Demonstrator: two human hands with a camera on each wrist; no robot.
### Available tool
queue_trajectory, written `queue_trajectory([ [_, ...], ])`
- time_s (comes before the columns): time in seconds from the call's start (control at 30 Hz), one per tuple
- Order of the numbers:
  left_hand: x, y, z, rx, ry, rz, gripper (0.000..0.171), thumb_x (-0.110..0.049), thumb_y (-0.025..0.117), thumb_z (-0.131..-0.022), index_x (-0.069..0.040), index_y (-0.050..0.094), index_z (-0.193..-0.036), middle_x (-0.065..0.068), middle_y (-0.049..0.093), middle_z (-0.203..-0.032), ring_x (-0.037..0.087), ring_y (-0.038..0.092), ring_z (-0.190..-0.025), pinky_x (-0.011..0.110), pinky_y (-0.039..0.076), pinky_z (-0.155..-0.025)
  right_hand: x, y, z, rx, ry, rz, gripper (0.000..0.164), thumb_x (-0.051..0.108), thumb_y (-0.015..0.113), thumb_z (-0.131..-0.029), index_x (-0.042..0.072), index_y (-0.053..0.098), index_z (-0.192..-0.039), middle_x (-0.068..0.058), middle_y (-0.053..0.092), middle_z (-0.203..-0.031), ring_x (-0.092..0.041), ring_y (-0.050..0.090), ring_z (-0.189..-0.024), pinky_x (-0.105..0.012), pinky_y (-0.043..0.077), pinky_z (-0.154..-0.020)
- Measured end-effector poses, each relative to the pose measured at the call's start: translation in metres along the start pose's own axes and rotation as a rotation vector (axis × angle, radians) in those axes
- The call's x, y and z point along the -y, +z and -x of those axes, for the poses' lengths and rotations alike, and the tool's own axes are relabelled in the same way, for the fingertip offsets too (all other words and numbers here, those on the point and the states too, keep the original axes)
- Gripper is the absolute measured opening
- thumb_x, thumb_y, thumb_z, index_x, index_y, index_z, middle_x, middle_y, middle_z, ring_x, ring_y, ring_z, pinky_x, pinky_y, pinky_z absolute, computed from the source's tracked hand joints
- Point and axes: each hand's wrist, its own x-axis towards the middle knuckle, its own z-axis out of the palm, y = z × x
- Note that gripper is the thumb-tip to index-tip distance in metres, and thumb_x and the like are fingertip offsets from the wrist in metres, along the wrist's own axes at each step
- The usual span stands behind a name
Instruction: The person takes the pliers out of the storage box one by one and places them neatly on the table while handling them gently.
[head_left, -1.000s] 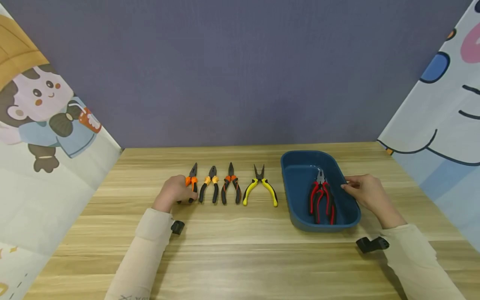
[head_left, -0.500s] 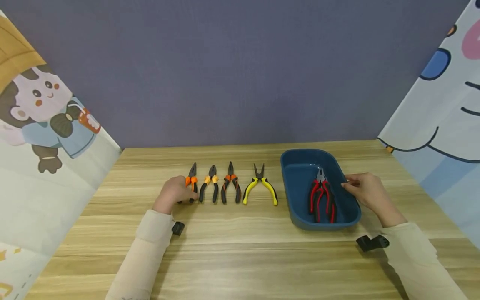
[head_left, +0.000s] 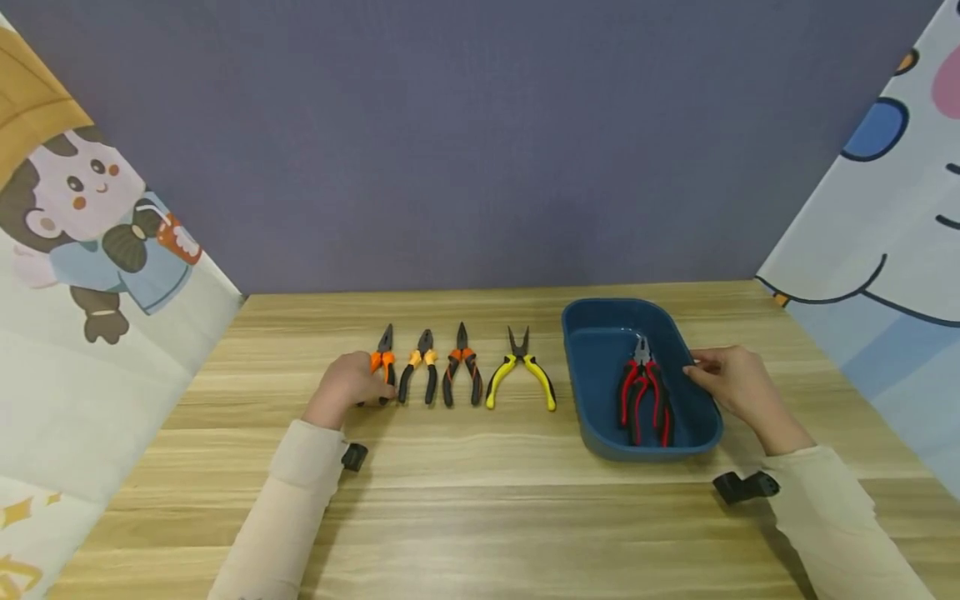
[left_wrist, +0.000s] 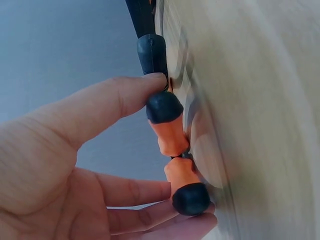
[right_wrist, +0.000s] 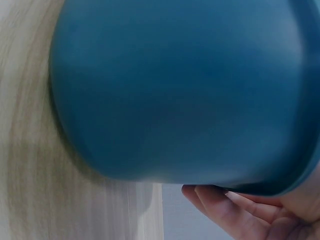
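Observation:
On the left of the table, my left hand grips the leftmost pliers, which have orange and black handles. The left wrist view shows the thumb against one handle end and the fingers around the other handle. These pliers still lie in line with the others. Over at the right, my right hand pinches the side rim of a blue plastic basin, thumb over the edge. Inside the basin lie red and black pliers, overlapping, so their number is hard to tell.
Right of my left hand lie pliers with light-orange and black handles, pliers with dark-orange and black handles, and spread yellow-handled long-nose pliers. A grey-blue wall stands behind the wooden table.
Both hands keep their places, the left on the orange and black pliers, the right on the basin rim. Only the head view shifts very slightly.

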Motion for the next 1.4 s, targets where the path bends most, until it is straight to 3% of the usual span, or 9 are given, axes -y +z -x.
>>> queue_trajectory([
  [0.43, -0.003, -0.006, 0.008, -0.048, 0.013, 0.026, 0.034, -0.026, 0.073, -0.08, -0.003, 0.048, -0.081, 0.005, 0.039, -0.069, 0.019, 0.04, -0.059, 0.03, 0.035, -0.052, 0.001, -0.001, -0.001, 0.006, 0.003, 0.007, 0.032, 0.006, 0.067, -0.086, -0.018, 0.062, -0.106, -0.025, 0.068, -0.082, -0.043, 0.065, -0.08, -0.052, 0.05, -0.068],
  [0.73, -0.019, -0.011, 0.012, -0.066, 0.038, -0.026, 0.032, -0.027, 0.071, -0.083, 0.001, 0.056, -0.088, 0.007, 0.043, -0.068, 0.015, 0.036, -0.052, 0.029, 0.035, -0.051, 0.0, 0.0, 0.001, 0.0, -0.001, 0.002, 0.031, 0.006, 0.066, -0.085, -0.017, 0.062, -0.106, -0.024, 0.068, -0.082, -0.043, 0.065, -0.08, -0.053, 0.05, -0.068],
  [0.87, -0.029, -0.012, 0.011, -0.064, 0.063, -0.032, 0.047, -0.027, 0.072, -0.083, 0.009, 0.059, -0.111, 0.02, 0.061, -0.091, 0.019, 0.048, -0.059, 0.035, 0.045, -0.061, 0.0, -0.001, 0.001, -0.001, -0.001, 0.0, 0.031, 0.006, 0.066, -0.085, -0.017, 0.062, -0.106, -0.024, 0.068, -0.082, -0.043, 0.065, -0.08, -0.053, 0.05, -0.069],
  [0.97, -0.038, -0.013, 0.011, -0.067, 0.093, -0.046, 0.065, -0.029, 0.071, -0.084, 0.012, 0.048, -0.129, 0.027, 0.057, -0.118, 0.03, 0.059, -0.079, 0.043, 0.049, -0.077, 0.0, -0.001, 0.001, 0.001, 0.0, 0.002, 0.031, 0.006, 0.066, -0.085, -0.017, 0.062, -0.106, -0.024, 0.068, -0.082, -0.043, 0.065, -0.08, -0.053, 0.05, -0.069],
  [1.07, -0.047, -0.013, 0.012, -0.079, 0.116, -0.051, 0.068, -0.03, 0.071, -0.084, 0.012, 0.045, -0.131, 0.027, 0.055, -0.124, 0.038, 0.06, -0.098, 0.048, 0.047, -0.088, 0.0, -0.002, 0.001, 0.003, 0.008, 0.001, 0.031, 0.006, 0.065, -0.086, -0.016, 0.062, -0.107, -0.024, 0.068, -0.083, -0.043, 0.065, -0.081, -0.053, 0.05, -0.069],
  [1.2, -0.061, -0.009, 0.015, -0.097, 0.159, -0.055, 0.068, -0.03, 0.072, -0.083, 0.009, 0.046, -0.132, 0.025, 0.052, -0.131, 0.035, 0.061, -0.095, 0.047, 0.047, -0.089, 0.0, -0.002, 0.001, 0.006, 0.014, 0.0, 0.031, 0.006, 0.065, -0.086, -0.016, 0.062, -0.108, -0.025, 0.068, -0.085, -0.043, 0.065, -0.082, -0.053, 0.05, -0.07],
  [1.3, -0.073, -0.005, 0.018, -0.089, 0.184, -0.081, 0.06, -0.032, 0.072, -0.083, 0.007, 0.054, -0.125, 0.022, 0.061, -0.116, 0.026, 0.06, -0.074, 0.042, 0.05, -0.077, 0.0, -0.002, 0.0, -0.003, 0.001, 0.002, 0.031, 0.006, 0.066, -0.086, -0.016, 0.063, -0.107, -0.024, 0.068, -0.084, -0.042, 0.065, -0.08, -0.053, 0.05, -0.068],
  [1.4, -0.085, 0.0, 0.023, -0.077, 0.203, -0.09, 0.06, -0.032, 0.073, -0.082, 0.006, 0.055, -0.125, 0.02, 0.063, -0.114, 0.02, 0.056, -0.064, 0.037, 0.048, -0.07, 0.0, -0.001, 0.0, -0.005, -0.009, -0.001, 0.031, 0.006, 0.066, -0.085, -0.016, 0.063, -0.106, -0.024, 0.068, -0.082, -0.041, 0.065, -0.079, -0.052, 0.05, -0.067],
])
